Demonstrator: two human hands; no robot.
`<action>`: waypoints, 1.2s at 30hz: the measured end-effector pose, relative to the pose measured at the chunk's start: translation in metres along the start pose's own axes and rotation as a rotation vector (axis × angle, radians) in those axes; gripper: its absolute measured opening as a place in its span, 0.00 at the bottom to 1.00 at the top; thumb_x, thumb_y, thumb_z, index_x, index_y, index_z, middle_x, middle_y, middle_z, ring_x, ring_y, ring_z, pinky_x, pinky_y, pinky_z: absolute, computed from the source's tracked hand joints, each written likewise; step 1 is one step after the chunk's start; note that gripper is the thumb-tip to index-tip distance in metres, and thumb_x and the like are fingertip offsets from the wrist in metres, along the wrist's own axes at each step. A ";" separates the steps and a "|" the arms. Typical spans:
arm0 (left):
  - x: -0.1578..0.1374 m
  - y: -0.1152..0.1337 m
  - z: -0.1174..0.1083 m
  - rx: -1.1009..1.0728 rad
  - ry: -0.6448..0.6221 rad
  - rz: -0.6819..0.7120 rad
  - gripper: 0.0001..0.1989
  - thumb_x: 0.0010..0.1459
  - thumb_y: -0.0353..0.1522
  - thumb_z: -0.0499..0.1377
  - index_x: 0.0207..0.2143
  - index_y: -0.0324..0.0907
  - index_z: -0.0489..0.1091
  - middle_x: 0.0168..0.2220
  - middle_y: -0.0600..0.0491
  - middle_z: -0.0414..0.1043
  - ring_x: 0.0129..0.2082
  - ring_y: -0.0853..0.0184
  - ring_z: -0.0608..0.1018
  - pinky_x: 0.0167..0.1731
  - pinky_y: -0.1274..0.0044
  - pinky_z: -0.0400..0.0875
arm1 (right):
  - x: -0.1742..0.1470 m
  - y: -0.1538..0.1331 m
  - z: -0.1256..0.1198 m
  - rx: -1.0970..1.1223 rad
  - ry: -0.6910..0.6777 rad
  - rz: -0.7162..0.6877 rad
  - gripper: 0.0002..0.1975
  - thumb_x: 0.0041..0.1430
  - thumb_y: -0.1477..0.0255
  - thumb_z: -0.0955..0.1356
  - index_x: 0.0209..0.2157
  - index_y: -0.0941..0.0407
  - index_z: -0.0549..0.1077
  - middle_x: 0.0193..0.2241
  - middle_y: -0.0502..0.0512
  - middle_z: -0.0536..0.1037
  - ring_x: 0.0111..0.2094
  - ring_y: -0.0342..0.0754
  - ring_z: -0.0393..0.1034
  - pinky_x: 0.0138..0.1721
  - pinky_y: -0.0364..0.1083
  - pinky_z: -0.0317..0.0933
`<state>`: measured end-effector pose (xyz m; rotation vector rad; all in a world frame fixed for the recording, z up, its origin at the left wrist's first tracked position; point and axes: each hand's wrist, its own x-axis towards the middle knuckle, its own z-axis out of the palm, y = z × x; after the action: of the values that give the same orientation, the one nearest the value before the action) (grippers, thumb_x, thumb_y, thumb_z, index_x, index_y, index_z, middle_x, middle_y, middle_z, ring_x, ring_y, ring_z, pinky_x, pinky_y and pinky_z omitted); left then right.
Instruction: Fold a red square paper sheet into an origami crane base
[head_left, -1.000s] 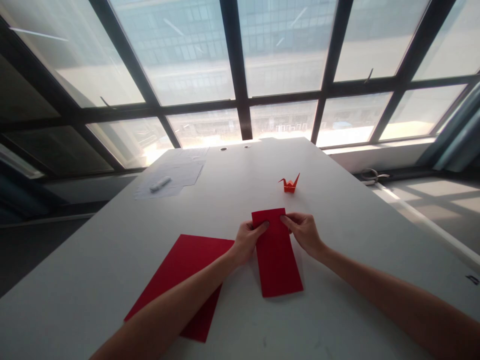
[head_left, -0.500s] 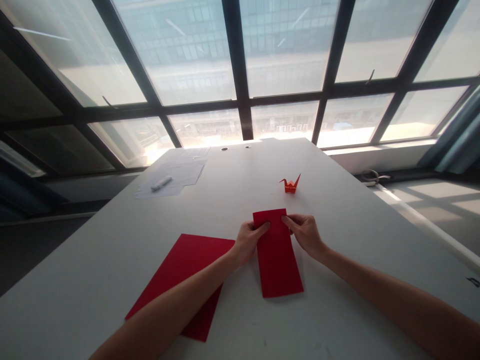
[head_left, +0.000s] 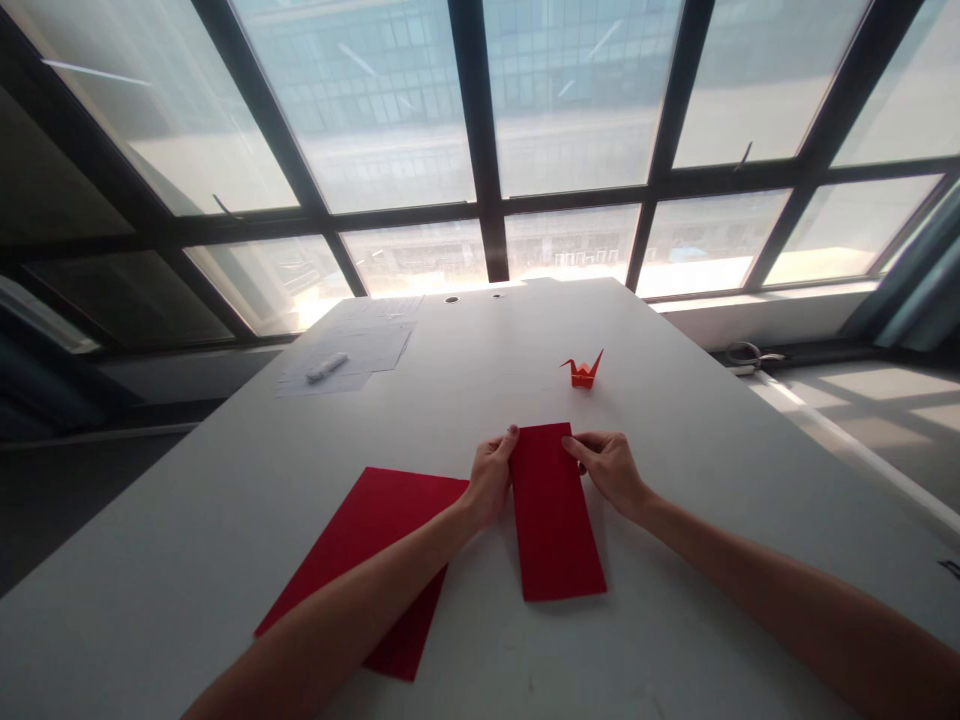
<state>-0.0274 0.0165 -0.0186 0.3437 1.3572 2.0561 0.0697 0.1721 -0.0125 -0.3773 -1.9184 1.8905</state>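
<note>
A folded strip of red paper [head_left: 556, 520] is held up between both hands, its long side running toward me. My left hand [head_left: 492, 476] is closed on its upper left edge, the thumb lying along the side and the other fingers partly hidden. At the upper right edge, my right hand [head_left: 611, 465] pinches the paper between thumb and fingers. A larger red sheet [head_left: 360, 545] lies flat on the table to the left, partly covered by my left forearm. Beyond my right hand stands an orange-red origami crane [head_left: 582, 373].
The white table [head_left: 712, 560] reaches to large framed windows. Printed sheets [head_left: 386, 345] lie at the far left with a white rolled or wrapped item [head_left: 327, 367] on them. Small holes pierce the table's far end. A cable coil [head_left: 744, 355] sits beyond the right edge.
My left thumb has slid off the front of the red paper to its left edge. My right hand keeps its pinch. The view has shifted slightly.
</note>
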 end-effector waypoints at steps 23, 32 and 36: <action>-0.002 0.009 -0.002 0.269 -0.316 -0.127 0.25 0.56 0.48 0.62 0.44 0.34 0.77 0.42 0.38 0.78 0.39 0.57 0.81 0.40 0.69 0.75 | 0.018 0.012 -0.014 0.168 0.247 0.032 0.20 0.46 0.57 0.75 0.31 0.61 0.81 0.27 0.60 0.81 0.26 0.49 0.72 0.27 0.46 0.66; -0.005 0.015 0.000 0.310 -0.373 -0.134 0.27 0.55 0.48 0.63 0.46 0.35 0.76 0.43 0.41 0.78 0.42 0.55 0.80 0.42 0.66 0.75 | 0.025 0.015 -0.018 0.227 0.323 0.022 0.18 0.45 0.58 0.76 0.30 0.60 0.81 0.27 0.57 0.81 0.27 0.49 0.73 0.27 0.45 0.66; -0.005 0.015 0.001 0.341 -0.397 -0.141 0.25 0.56 0.46 0.63 0.47 0.35 0.76 0.44 0.42 0.78 0.43 0.55 0.80 0.43 0.66 0.75 | 0.026 0.012 -0.020 0.273 0.367 0.023 0.17 0.44 0.60 0.77 0.30 0.60 0.81 0.25 0.56 0.81 0.28 0.49 0.73 0.29 0.46 0.68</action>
<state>-0.0286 0.0103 -0.0040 0.7383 1.4285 1.5354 0.0556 0.2023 -0.0215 -0.6131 -1.4053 1.9079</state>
